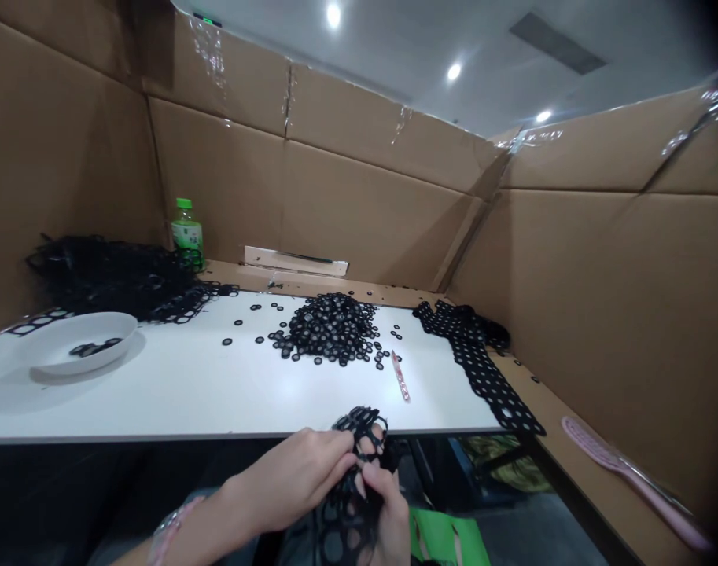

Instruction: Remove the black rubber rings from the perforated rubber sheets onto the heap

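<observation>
A black sheet full of round holes hangs below the table's front edge, bunched up between both hands. My left hand comes in from the lower left, its fingers pinching the sheet near its top. Close beside it, my right hand grips the same sheet from the right, thumb up. Beyond them on the white table lies a heap of small black rings, with loose rings around it. A pink and white pen-like tool rests right of the heap.
A white bowl holds a few black pieces at left. Behind it are a tangled black pile and a green bottle. Black dotted strips lie at right, near a pink hairbrush. Cardboard walls enclose the table.
</observation>
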Tool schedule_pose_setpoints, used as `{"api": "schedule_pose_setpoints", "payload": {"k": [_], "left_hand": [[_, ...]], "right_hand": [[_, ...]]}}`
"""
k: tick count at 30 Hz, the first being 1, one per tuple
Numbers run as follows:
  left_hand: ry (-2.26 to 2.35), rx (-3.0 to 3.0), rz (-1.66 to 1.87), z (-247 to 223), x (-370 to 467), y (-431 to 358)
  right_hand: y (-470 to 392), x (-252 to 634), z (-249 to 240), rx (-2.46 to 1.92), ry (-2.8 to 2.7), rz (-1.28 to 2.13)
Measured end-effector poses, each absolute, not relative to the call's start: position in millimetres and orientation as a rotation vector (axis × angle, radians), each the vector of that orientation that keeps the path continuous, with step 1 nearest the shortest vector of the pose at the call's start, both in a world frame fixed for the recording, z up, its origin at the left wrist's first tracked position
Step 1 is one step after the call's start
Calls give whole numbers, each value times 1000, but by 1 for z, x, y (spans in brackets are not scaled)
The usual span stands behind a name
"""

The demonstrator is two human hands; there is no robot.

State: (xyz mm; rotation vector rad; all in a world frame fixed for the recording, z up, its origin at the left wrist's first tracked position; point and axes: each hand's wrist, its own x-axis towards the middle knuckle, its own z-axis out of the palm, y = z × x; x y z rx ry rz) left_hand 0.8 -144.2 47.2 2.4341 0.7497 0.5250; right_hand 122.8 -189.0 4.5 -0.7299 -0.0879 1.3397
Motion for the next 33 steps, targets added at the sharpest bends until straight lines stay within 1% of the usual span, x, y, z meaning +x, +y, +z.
{"api": "schedule_pose_setpoints", "payload": {"k": [3, 7, 9, 13, 15, 17, 19, 22, 27, 30, 33], "left_hand": [[814, 2289, 679, 41, -9, -129], [1125, 2157, 953, 48, -19, -74], [1228, 2337, 928, 58, -14, -35], [1296, 2374, 898, 74, 14, 41], [1310, 2372, 899, 80, 26, 65], [1304, 2375, 923, 86, 34, 70], [1267, 2389, 964, 92, 37, 54], [1125, 2437, 965, 95, 32, -6], [861, 2438, 711, 81, 13, -122], [855, 2322, 624, 66, 10, -151], [849, 2266, 593, 54, 9, -155]], "right_hand": [[-191, 141, 7, -685, -95, 1423], [-195, 162, 16, -517, -95, 1472], [-193, 162, 20, -455, -46, 1560], [-184, 150, 21, -367, 0, 1700], [-181, 148, 18, -404, -2, 1723], [-180, 148, 17, -497, -30, 1718], [-180, 150, 18, -616, -89, 1673], [-183, 149, 20, -725, -120, 1564], [-188, 138, 24, -755, -134, 1344], [-191, 133, 26, -815, -131, 1326], [-192, 133, 27, -793, -85, 1362]]}}
